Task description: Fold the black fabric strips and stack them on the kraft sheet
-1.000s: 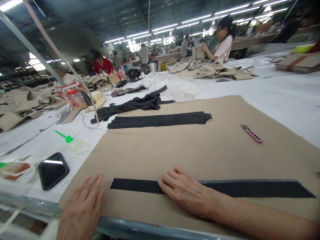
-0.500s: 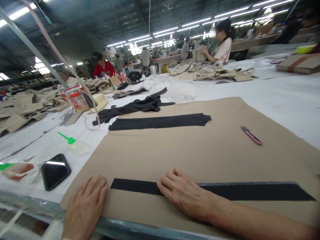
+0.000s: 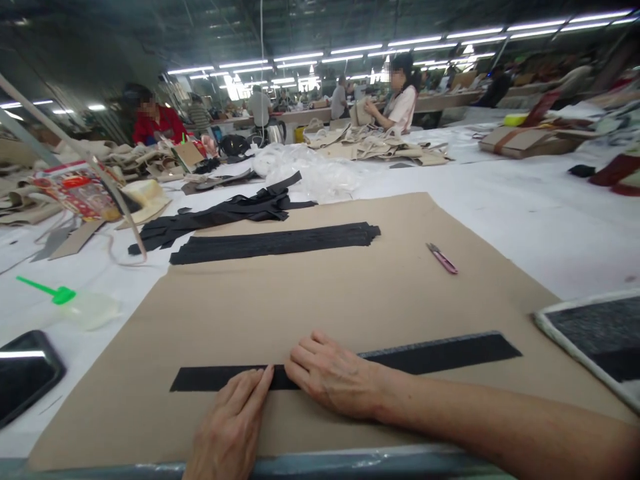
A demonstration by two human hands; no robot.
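Observation:
A long black fabric strip [image 3: 445, 355] lies flat across the brown sheet [image 3: 300, 293], with a shiny grey line along the far edge of its right part. My right hand [image 3: 333, 377] rests on the strip near its middle, fingers curled and pressed down on it. Just to the left, my left hand [image 3: 233, 413] has its fingers together and bent, their tips on the strip close to my right fingers. Both thumbs are mostly hidden. A stack of black strips [image 3: 275, 243] lies farther back, in front of a loose pile of black strips [image 3: 215, 217].
Pink-handled thread snips [image 3: 443, 259] lie on the sheet at right. A green-tipped bottle [image 3: 90, 308] and a black phone [image 3: 27, 373] are at left. At the right edge sits a dark pad with a pale border [image 3: 595, 347]. Co-workers sit beyond the table.
My left hand has moved right, from bare sheet beside the strip's left end onto the strip. The strip's right part now angles away from me. The view has turned right.

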